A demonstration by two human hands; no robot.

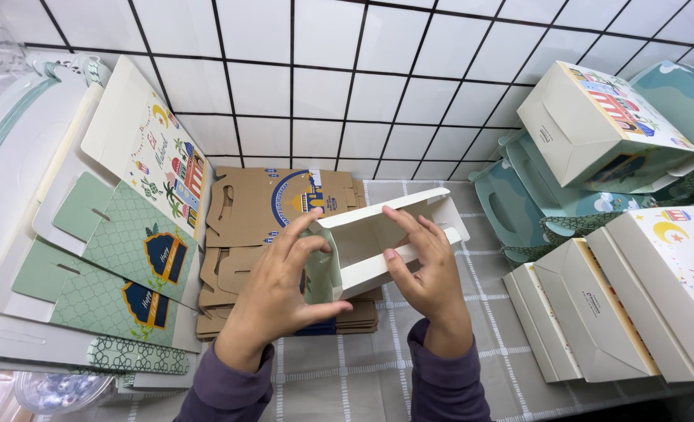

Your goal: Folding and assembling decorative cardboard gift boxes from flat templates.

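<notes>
Held box: a half-folded white carton [378,238] with a green patterned outside was held above the centre of the table, its open hollow facing up and showing nothing inside.
Left hand: the left hand [280,285] gripped the carton's green end, fingers curled over the edge and pressed to it.
Right hand: the right hand [429,270] lay on the carton's right side, fingers stretched together along the white flaps.
Under the box: a stack of flat brown cartons [257,211].
Left side: flat green and white printed cartons [112,250], fanned out.
Right side: folded-up boxes [597,312], closed, contents unseen.
Surface: a grey checked tablecloth [355,375].
Room: a white tiled wall [323,78] behind.
</notes>
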